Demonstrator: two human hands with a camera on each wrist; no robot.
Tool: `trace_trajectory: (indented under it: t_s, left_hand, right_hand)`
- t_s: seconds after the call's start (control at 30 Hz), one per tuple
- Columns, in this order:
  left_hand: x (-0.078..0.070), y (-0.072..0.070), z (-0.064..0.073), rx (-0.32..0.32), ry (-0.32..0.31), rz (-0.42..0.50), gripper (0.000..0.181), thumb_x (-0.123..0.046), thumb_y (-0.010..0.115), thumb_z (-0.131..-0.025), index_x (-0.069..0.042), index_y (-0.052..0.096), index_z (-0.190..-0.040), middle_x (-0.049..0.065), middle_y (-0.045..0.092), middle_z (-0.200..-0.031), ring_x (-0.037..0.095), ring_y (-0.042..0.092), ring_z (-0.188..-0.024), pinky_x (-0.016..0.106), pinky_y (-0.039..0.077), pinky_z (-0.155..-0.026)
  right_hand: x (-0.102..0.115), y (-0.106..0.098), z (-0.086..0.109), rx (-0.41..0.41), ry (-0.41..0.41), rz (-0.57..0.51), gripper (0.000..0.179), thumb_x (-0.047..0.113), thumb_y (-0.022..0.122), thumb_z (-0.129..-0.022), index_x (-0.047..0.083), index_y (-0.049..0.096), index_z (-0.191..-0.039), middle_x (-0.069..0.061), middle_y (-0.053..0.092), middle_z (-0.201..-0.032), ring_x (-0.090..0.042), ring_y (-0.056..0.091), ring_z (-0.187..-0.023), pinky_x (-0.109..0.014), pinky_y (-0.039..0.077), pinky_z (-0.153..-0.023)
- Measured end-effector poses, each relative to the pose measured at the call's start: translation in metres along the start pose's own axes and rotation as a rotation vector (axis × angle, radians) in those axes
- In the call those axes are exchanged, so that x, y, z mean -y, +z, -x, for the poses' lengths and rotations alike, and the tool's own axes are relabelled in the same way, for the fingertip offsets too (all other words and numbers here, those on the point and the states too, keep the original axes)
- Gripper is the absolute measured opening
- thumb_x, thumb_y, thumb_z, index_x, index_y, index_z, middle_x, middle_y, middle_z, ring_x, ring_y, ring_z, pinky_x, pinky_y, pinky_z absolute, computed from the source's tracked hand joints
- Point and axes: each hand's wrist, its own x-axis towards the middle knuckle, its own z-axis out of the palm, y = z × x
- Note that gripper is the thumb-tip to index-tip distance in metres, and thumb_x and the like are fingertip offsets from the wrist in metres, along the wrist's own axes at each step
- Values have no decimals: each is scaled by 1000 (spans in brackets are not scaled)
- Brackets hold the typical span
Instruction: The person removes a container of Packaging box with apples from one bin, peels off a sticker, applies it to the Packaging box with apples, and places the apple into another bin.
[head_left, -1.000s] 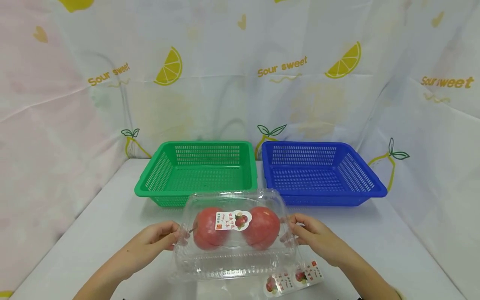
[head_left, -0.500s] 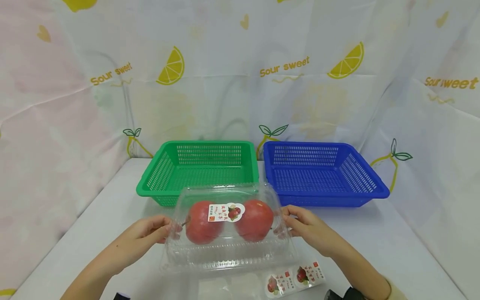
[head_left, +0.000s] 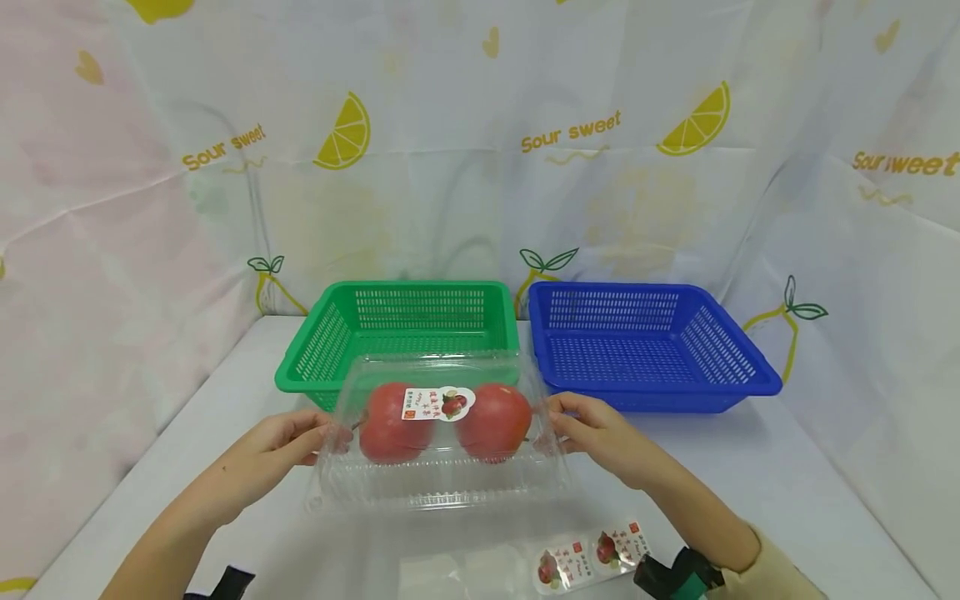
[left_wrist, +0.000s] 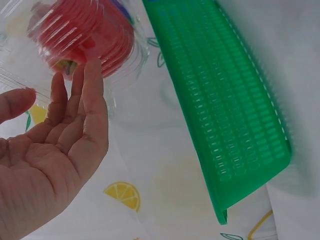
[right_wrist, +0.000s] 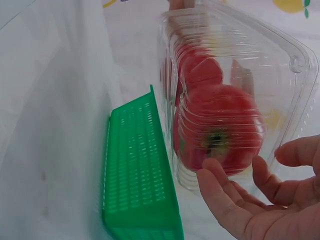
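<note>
A clear plastic clamshell box [head_left: 442, 487] with two red apples [head_left: 395, 437] inside is held up level in the head view, slightly tilted, with a white apple-print label [head_left: 422, 404] on its lid. My left hand [head_left: 279, 446] grips its left end, and my right hand [head_left: 603, 437] grips the right end. Seen from the left wrist, bent fingers [left_wrist: 92, 100] reach under the ribbed end wall while the thumb stands apart. From the right wrist, fingertips [right_wrist: 210, 175] meet the box's end, by an apple's stem hollow. The box's near edge overhangs the table.
Behind the box stands a green basket [head_left: 300, 379], partly covered by it in the head view. To its right is a blue basket [head_left: 652, 400]. A strip of apple-print labels [head_left: 592, 560] lies on the white table [head_left: 720, 508] near the front. A lemon-print cloth [head_left: 450, 208] hangs behind.
Both hands have carried the box of apples forward and a little left, towards the green basket. The label strip at the front is now less covered. The hold has stayed the same.
</note>
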Motion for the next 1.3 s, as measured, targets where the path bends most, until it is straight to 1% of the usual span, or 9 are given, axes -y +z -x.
trace_trajectory:
  t_s: [0.27,0.4,0.53,0.63,0.8,0.93,1.07,1.2,1.3]
  left_hand:
    - [-1,-8,-5,-49,-61,-12,31,-22,43,-98,3,59,-105,10,61,-102,10,58,-92,28,48,-79]
    - [-1,-11,-8,-65,-67,-18,32,-24,44,-98,3,59,-105,11,62,-103,11,58,-93,29,48,-79]
    - [0,-15,-12,-79,-68,-19,33,-25,44,-98,4,58,-107,12,62,-104,10,58,-93,29,49,-79]
    - [1,-18,-16,-91,-74,-19,33,-25,44,-98,3,58,-107,11,63,-105,8,58,-94,29,48,-79]
    - [1,-25,-23,-116,-73,-24,32,-22,43,-98,5,57,-108,12,63,-107,5,56,-93,29,48,-78]
    - [0,-30,-28,-130,-82,-25,33,-24,43,-98,5,57,-107,13,62,-110,1,54,-95,30,48,-80]
    - [1,-32,-32,-130,-86,-7,35,-26,43,-98,5,56,-108,14,61,-112,-1,53,-97,27,47,-81]
    - [4,-34,-36,-135,-79,22,35,-25,42,-98,6,56,-108,12,60,-112,0,53,-97,25,46,-81]
    - [6,-36,-40,-147,-65,27,37,-25,40,-99,8,56,-108,11,60,-111,0,52,-98,26,47,-82]
  right_hand:
    - [2,-1,-14,-12,2,19,28,23,43,-98,-4,52,-99,-14,53,-102,-26,54,-93,-38,50,-81]
    - [3,-3,-22,-16,-6,7,31,23,43,-98,-6,53,-105,-17,54,-109,-25,55,-94,-37,49,-82]
    - [6,-5,-28,-21,-5,-3,34,22,43,-98,-8,52,-111,-17,54,-108,-22,55,-94,-37,49,-83]
    - [8,-6,-33,-26,8,5,33,21,43,-98,-8,52,-111,-15,54,-105,-20,54,-93,-38,49,-82]
    - [14,-9,-44,-34,47,14,30,20,41,-99,-6,52,-108,-12,53,-103,-22,54,-95,-40,48,-84]
    - [18,-13,-56,-53,84,11,26,21,40,-99,-3,52,-102,-10,51,-98,-22,53,-94,-41,48,-85]
    - [20,-16,-67,-83,110,-4,24,21,40,-99,0,51,-97,-9,48,-94,-22,50,-92,-41,47,-85]
    - [20,-19,-76,-78,88,-42,26,20,38,-99,-2,51,-101,-11,51,-99,-23,55,-94,-40,47,-85]
    - [20,-19,-81,-64,65,-71,28,19,38,-99,-5,51,-102,-13,53,-101,-24,59,-95,-40,48,-85]
